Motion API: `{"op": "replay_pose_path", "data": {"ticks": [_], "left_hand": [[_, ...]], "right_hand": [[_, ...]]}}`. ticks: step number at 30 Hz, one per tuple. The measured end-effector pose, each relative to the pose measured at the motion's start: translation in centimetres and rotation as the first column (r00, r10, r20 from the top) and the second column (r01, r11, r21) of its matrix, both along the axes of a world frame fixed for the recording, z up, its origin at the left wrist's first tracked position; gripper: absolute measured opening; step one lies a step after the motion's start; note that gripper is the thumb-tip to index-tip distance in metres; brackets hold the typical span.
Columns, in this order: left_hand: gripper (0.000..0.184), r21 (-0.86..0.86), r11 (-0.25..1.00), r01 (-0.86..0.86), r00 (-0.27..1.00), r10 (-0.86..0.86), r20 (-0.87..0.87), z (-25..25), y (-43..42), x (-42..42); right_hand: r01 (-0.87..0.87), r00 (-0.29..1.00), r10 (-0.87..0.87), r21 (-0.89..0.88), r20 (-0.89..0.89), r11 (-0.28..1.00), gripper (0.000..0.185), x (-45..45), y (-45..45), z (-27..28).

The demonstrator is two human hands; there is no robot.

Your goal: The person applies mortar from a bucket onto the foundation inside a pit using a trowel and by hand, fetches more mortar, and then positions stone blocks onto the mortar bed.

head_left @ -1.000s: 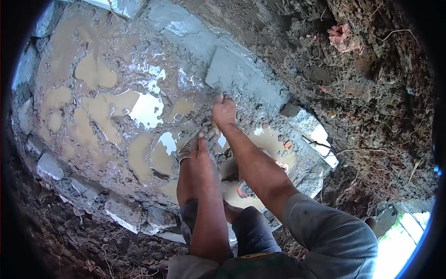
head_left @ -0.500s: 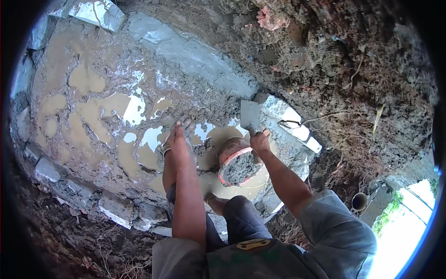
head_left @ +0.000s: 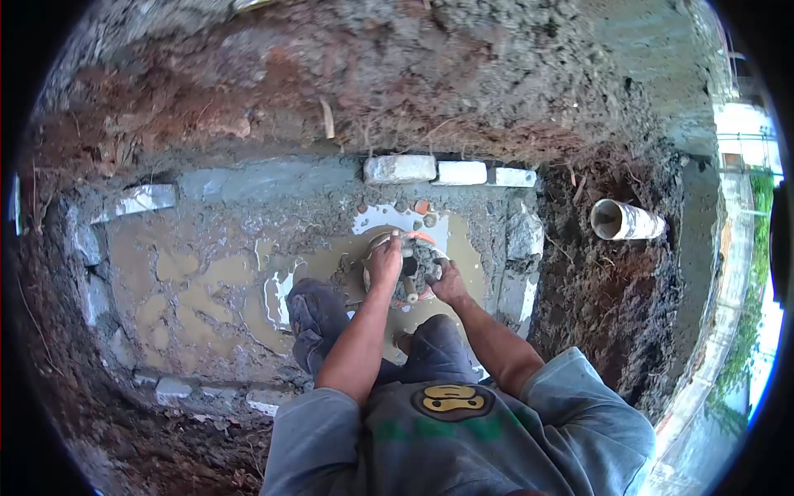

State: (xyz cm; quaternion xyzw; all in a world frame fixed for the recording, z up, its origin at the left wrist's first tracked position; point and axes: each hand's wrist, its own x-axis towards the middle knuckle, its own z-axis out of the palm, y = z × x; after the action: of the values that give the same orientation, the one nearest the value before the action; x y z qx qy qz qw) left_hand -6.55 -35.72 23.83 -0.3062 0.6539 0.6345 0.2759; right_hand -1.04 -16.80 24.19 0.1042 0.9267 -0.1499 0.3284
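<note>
A round bucket with an orange-red rim (head_left: 423,237) stands in muddy water between my legs and holds grey mortar (head_left: 425,253). On its left side lies my left hand (head_left: 386,263), fingers closed at the rim. My right hand (head_left: 449,282) is at the bucket's right side, its fingers curled at the edge. The trowel (head_left: 410,285) rests in the mortar between both hands, its handle pointing towards me; neither hand is clearly round it.
Pale blocks (head_left: 400,169) line the far edge beside a grey mortar strip (head_left: 265,179). More blocks (head_left: 517,298) edge the right side. A pipe (head_left: 628,221) sticks out of the soil at the right. Brown puddles (head_left: 198,289) cover the floor at the left.
The view has turned and shifted right. My right hand has let go of the trowel, which now lies in the bucket. My left hand has moved from beside my leg to the bucket's rim.
</note>
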Motion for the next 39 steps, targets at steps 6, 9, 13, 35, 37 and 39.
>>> {"op": "replay_pose_path", "data": {"ticks": [6,9,13,35,37,39], "left_hand": [[0.050,-0.180,0.733,0.656,0.535,-0.620,-0.574,6.9,9.8,-2.5],[0.059,-0.303,0.373,0.877,0.165,-0.826,-0.539,11.7,13.0,-3.4],[0.052,-0.221,0.304,0.927,0.182,-0.877,-0.444,17.5,15.9,-4.2],[0.043,-0.300,0.030,0.953,-0.123,-0.871,-0.476,21.5,39.4,9.0],[0.043,-0.258,0.009,0.966,-0.125,-0.859,-0.497,24.6,43.2,12.1],[0.042,-0.389,-0.020,0.921,-0.273,-0.745,-0.608,25.0,47.8,14.5]], "right_hand": [[0.501,0.834,-0.505,-0.080,-0.221,0.862,0.044,6.4,6.8,14.0],[0.832,0.503,-0.792,-0.052,-0.347,0.552,0.045,13.0,10.4,18.8],[0.991,-0.023,-0.846,-0.121,-0.533,0.049,0.046,23.6,10.8,21.7],[0.759,-0.282,0.076,-0.271,-0.956,-0.591,0.037,63.9,20.7,53.5],[0.685,-0.234,0.112,-0.246,-0.966,-0.685,0.043,70.8,24.2,54.8],[0.601,-0.318,0.095,-0.278,-0.943,-0.749,0.055,74.9,27.0,56.8]]}}
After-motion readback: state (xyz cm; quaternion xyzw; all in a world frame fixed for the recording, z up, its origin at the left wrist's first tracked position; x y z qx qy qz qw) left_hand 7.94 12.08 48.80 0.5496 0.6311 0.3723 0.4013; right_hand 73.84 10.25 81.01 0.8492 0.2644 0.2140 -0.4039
